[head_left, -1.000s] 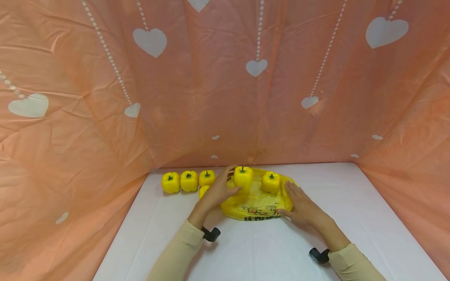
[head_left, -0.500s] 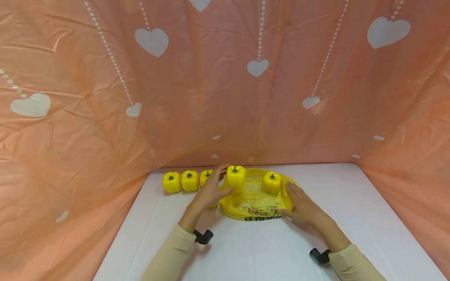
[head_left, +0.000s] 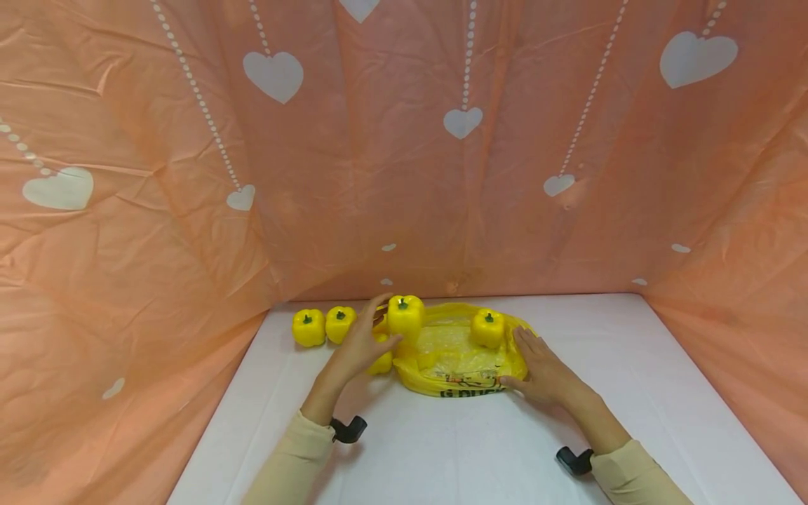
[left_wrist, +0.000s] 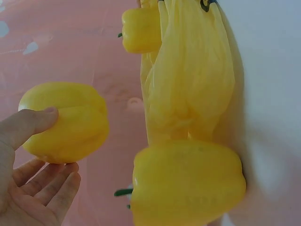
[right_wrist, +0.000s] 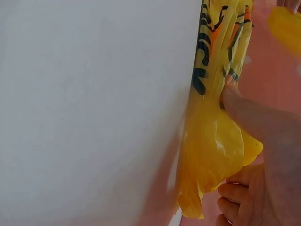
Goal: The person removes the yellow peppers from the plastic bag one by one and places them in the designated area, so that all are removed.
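Note:
My left hand (head_left: 355,348) grips a yellow bell pepper (head_left: 406,317) by its sides, raised over the left rim of a yellow plastic bag (head_left: 419,381). In the left wrist view, the thumb lies on the near side of this held pepper (left_wrist: 75,127), with fingers beneath. Another yellow bell pepper (head_left: 488,328) sits inside the bag at its right. My right hand (head_left: 548,375) rests along the bag's right side, thumb at the front and fingers extended behind. In the right wrist view, the thumb touches the printed plastic (right_wrist: 218,141).
Two yellow bell peppers, one at the far left (head_left: 308,328) and one beside it (head_left: 341,324), stand on the white table (head_left: 454,456). A nearer pepper (head_left: 381,362) is partly hidden by my left hand. An orange curtain (head_left: 404,175) with hearts hangs behind.
My left hand has moved left with the held pepper, from over the bag to its left rim. It now hides the third pepper of the back row. The right hand has stayed in place.

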### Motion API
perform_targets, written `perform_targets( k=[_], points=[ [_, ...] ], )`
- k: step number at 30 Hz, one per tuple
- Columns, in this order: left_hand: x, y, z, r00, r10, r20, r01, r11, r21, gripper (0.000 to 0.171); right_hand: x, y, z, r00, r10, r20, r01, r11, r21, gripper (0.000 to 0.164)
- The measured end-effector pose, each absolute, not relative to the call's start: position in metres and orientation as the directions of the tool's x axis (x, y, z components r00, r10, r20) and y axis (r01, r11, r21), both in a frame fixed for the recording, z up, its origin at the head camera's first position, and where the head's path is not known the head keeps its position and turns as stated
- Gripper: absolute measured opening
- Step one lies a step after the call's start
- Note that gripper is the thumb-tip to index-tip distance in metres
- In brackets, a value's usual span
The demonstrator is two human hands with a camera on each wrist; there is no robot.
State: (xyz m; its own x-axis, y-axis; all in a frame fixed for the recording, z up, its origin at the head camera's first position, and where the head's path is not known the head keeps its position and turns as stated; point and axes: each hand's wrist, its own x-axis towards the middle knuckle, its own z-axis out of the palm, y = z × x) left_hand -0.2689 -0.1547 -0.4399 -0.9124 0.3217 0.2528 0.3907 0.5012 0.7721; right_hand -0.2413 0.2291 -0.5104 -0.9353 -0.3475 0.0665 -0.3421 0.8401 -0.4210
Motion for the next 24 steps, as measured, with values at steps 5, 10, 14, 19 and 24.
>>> perform_targets(
  k=[5, 10, 14, 19, 24],
  points=[
    [-0.267, -0.165, -0.439, -0.916, 0.312, 0.251, 0.385, 0.514, 0.767, 0.085, -0.241, 0.229, -0.511, -0.935, -0.347, 0.076, -0.347, 0.841, -0.415, 0.105],
    [-0.266, -0.175, -0.439, -0.92, 0.3, 0.253, 0.381, 0.52, 0.764, 0.083, -0.24, 0.228, -0.511, -0.936, -0.343, 0.073, -0.342, 0.845, -0.41, 0.104],
    [-0.264, -0.183, -0.438, -0.922, 0.289, 0.257, 0.376, 0.512, 0.772, 0.084, -0.241, 0.228, -0.511, -0.938, -0.339, 0.068, -0.336, 0.847, -0.411, 0.105],
    [-0.262, -0.194, -0.438, -0.924, 0.266, 0.274, 0.377, 0.515, 0.77, 0.085, -0.24, 0.228, -0.511, -0.938, -0.34, 0.071, -0.338, 0.848, -0.408, 0.106],
    [-0.259, -0.205, -0.437, -0.933, 0.237, 0.27, 0.357, 0.54, 0.762, 0.085, -0.24, 0.228, -0.511, -0.939, -0.338, 0.061, -0.331, 0.846, -0.417, 0.105]
  ],
)
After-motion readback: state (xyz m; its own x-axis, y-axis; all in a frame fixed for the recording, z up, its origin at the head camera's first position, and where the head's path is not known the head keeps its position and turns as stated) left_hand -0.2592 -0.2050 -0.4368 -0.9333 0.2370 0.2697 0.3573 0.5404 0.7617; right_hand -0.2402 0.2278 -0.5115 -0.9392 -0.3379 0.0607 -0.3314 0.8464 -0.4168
